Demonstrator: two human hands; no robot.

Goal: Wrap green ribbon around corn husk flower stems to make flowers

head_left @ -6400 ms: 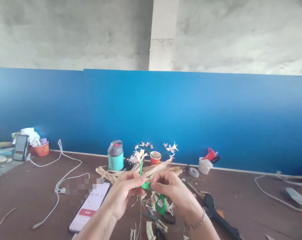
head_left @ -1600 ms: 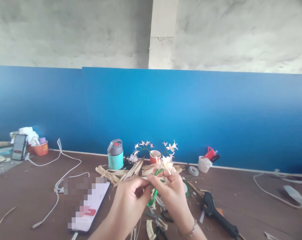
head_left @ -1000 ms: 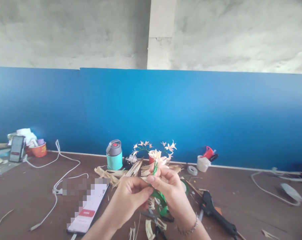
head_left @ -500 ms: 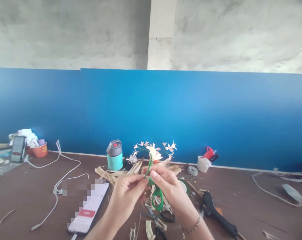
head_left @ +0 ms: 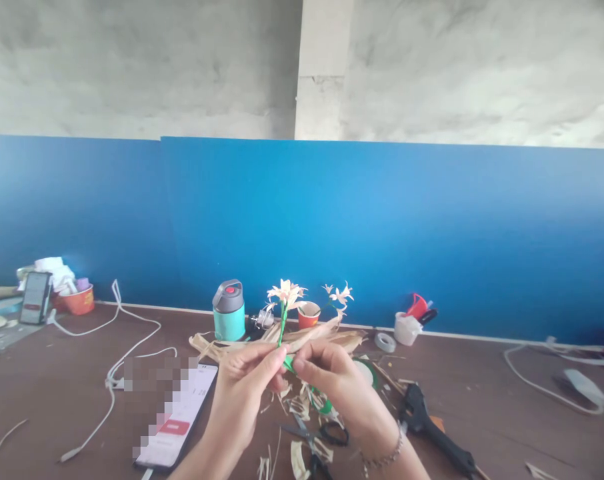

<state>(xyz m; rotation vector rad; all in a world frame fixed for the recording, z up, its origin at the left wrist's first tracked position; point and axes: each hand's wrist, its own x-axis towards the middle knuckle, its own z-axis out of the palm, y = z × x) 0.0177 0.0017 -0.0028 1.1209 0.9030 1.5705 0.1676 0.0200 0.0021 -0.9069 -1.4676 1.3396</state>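
A pale handmade flower [head_left: 286, 293] stands upright above my hands on a green-wrapped stem [head_left: 283, 325]. My left hand [head_left: 245, 387] pinches the lower stem between thumb and fingers. From the stem a strip of green tape [head_left: 289, 363] runs to my right hand [head_left: 339, 383], whose thumb and forefinger grip it. Under my right hand more green tape [head_left: 325, 405] shows, partly hidden. Scissors [head_left: 307, 435] lie among dry husk scraps below my hands. Behind them are long dry husks [head_left: 222, 347] and a red-and-white paper cup [head_left: 309, 316], with another small pale flower [head_left: 341, 295] beside it.
A phone [head_left: 179, 420] lies left of my left forearm. A teal-and-grey container [head_left: 229, 319] stands by the blue partition [head_left: 382, 220]. On the right are a black glue gun [head_left: 435, 427], a tape roll [head_left: 385, 342] and a white holder [head_left: 407, 329]. White cables [head_left: 115, 363] cross the left side.
The flower has shifted left and turned more upright. My right hand has moved off the stem and now draws the green tape out to the side; the hanging tape loop has dropped lower.
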